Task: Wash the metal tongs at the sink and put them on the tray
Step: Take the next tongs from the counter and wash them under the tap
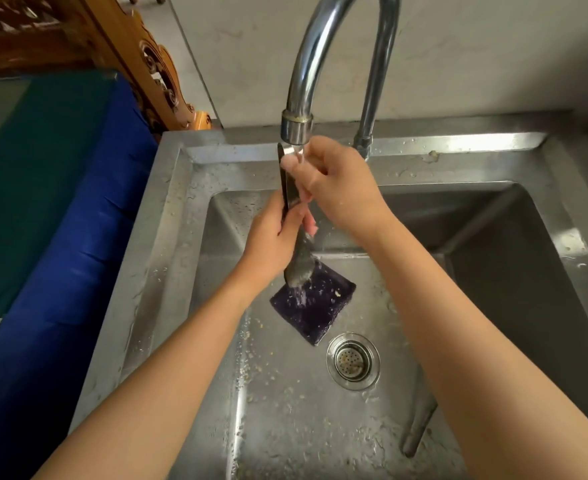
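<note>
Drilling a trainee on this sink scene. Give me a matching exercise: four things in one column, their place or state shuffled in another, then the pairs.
1. tongs
2. sponge
3. drain strainer
4. faucet

A. lies loose on the sink floor
B. runs water
C. gripped by left hand and right hand
D. built into the sink floor

Pairs: 1-C, 2-A, 3-D, 4-B
</note>
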Demonstrator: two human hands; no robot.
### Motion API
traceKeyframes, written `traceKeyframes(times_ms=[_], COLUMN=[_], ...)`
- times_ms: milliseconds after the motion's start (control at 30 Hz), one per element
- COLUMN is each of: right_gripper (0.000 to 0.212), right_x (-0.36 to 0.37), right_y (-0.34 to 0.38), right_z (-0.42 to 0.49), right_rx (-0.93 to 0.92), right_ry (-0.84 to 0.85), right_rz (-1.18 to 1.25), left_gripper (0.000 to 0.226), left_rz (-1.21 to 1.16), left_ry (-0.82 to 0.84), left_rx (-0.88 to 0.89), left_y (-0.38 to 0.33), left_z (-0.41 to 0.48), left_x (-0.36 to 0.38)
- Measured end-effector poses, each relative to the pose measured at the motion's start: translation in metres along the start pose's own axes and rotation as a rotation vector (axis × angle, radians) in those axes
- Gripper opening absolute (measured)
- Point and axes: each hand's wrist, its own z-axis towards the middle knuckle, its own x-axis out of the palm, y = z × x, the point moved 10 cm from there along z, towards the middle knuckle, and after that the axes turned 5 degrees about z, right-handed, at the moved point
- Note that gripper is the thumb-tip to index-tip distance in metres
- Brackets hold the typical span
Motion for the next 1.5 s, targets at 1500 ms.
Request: traceKeyframes(times_ms=[1500], right_gripper=[0.037], right_x=[0.029], right_y=[-0.132], right_z=[-0.093], right_rx=[0.573], right_ry=[-0.282], right_rz=[0.578], left_gripper=[0.056], left_rz=[-0.533], left_ry=[-0.095], left_rx=[-0.363], left_y=[-0.014], left_z=[0.035], left_x=[0.017])
